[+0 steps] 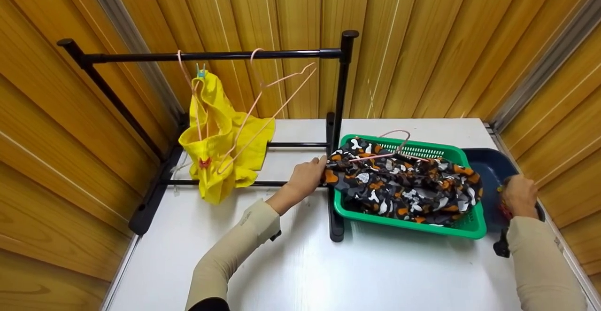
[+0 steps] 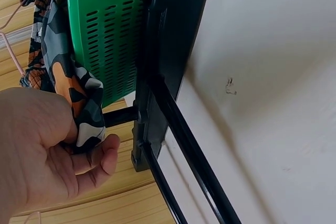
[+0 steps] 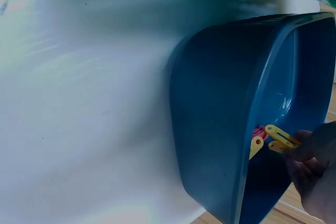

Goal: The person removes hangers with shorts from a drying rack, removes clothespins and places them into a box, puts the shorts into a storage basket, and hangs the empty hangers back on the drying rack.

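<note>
A camouflage-patterned garment (image 1: 375,193) in black, grey, orange and white lies over a green basket (image 1: 413,229). On top of it is a pink wire hanger (image 1: 407,137), partly hidden by the cloth. My left hand (image 1: 307,177) pinches the garment's left end between thumb and fingers. At the far right, my right hand (image 1: 520,196) reaches into a dark blue basin (image 1: 486,163). It holds a yellow clothespin (image 3: 282,137) by one end, seen in the right wrist view. Another yellow clothespin (image 3: 256,145) and something red lie beneath it in the basin.
A black clothes rack (image 1: 141,58) stands at the left, its foot beside the basket. From its bar hang a yellow garment (image 1: 218,128), clipped with a blue and a red clothespin, and a bare pink hanger (image 1: 281,80). Wood-patterned walls (image 1: 422,43) enclose the white table (image 1: 291,264).
</note>
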Action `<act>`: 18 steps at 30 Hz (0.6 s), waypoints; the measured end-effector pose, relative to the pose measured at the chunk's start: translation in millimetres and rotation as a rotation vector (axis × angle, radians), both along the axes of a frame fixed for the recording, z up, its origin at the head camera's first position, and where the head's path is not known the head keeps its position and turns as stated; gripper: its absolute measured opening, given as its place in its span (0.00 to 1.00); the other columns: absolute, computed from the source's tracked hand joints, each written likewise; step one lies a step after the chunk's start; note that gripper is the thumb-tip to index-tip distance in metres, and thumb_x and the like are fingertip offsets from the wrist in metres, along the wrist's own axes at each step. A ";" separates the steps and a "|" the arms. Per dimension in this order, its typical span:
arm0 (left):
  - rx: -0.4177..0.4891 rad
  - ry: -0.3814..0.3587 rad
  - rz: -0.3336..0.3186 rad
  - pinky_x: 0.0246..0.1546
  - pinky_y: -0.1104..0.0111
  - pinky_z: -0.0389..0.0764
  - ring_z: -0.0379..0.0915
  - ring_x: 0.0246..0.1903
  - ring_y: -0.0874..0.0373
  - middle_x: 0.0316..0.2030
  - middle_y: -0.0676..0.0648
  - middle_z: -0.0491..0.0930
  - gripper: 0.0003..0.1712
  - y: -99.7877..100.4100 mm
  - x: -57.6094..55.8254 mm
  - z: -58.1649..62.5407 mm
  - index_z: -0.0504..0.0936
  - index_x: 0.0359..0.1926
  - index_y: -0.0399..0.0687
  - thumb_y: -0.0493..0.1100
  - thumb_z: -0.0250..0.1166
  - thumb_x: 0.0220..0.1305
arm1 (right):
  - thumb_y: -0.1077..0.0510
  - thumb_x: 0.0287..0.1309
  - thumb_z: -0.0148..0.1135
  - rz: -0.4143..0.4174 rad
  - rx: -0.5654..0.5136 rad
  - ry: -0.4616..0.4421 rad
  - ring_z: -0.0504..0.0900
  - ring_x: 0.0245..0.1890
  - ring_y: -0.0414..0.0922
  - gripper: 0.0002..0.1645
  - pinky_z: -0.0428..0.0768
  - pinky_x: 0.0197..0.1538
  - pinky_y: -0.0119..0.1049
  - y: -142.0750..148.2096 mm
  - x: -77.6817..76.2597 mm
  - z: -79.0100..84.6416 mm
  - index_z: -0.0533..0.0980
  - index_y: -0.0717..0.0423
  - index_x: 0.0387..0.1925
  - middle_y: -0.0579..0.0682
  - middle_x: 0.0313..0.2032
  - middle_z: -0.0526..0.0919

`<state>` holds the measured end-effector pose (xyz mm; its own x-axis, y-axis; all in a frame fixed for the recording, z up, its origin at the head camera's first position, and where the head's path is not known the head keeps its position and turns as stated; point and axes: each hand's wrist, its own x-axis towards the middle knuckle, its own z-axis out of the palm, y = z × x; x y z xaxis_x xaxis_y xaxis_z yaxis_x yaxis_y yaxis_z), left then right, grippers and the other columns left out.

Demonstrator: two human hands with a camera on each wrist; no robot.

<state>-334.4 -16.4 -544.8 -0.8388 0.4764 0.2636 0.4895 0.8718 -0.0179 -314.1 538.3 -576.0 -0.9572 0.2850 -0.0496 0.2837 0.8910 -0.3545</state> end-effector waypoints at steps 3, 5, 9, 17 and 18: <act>0.000 0.021 -0.002 0.26 0.57 0.85 0.85 0.28 0.46 0.35 0.43 0.83 0.15 0.2 2.4 0.6 0.72 0.52 0.43 0.35 0.63 0.66 | 0.66 0.58 0.53 -0.015 0.002 -0.053 0.77 0.40 0.79 0.19 0.79 0.39 0.64 0.6 4.9 3.6 0.74 0.85 0.40 0.87 0.43 0.75; 0.002 0.022 0.002 0.27 0.57 0.85 0.85 0.29 0.46 0.35 0.43 0.83 0.14 0.0 3.2 0.8 0.72 0.51 0.43 0.36 0.63 0.66 | 0.63 0.59 0.52 -0.029 0.006 -0.089 0.77 0.41 0.78 0.21 0.79 0.38 0.63 -0.5 7.1 8.0 0.74 0.84 0.40 0.87 0.43 0.74; -0.015 0.025 0.013 0.31 0.58 0.85 0.85 0.34 0.48 0.37 0.43 0.83 0.12 0.6 3.6 1.9 0.72 0.48 0.42 0.36 0.63 0.67 | 0.61 0.62 0.51 -0.006 0.005 -0.068 0.76 0.43 0.78 0.22 0.79 0.38 0.64 -8.2 8.6 22.1 0.75 0.81 0.45 0.86 0.47 0.74; -0.057 0.171 -0.031 0.45 0.61 0.74 0.73 0.49 0.50 0.49 0.46 0.76 0.23 22.5 -0.8 14.8 0.73 0.55 0.46 0.41 0.69 0.61 | 0.63 0.67 0.51 0.170 -0.132 0.250 0.82 0.34 0.54 0.19 0.78 0.37 0.36 -51.9 -7.2 77.4 0.80 0.74 0.49 0.78 0.48 0.81; -0.061 0.196 -0.035 0.45 0.61 0.74 0.73 0.49 0.51 0.48 0.46 0.77 0.22 28.7 -0.7 16.6 0.74 0.54 0.48 0.42 0.69 0.61 | 0.63 0.69 0.51 0.209 -0.149 0.276 0.81 0.33 0.45 0.18 0.74 0.36 0.28 -60.0 -9.2 84.7 0.81 0.73 0.50 0.76 0.48 0.82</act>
<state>-335.0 12.3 -528.2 -0.7571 0.5240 0.3901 0.5011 0.8490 -0.1678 -323.3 478.2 -491.3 -0.9771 0.0912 0.1923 -0.0232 0.8525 -0.5223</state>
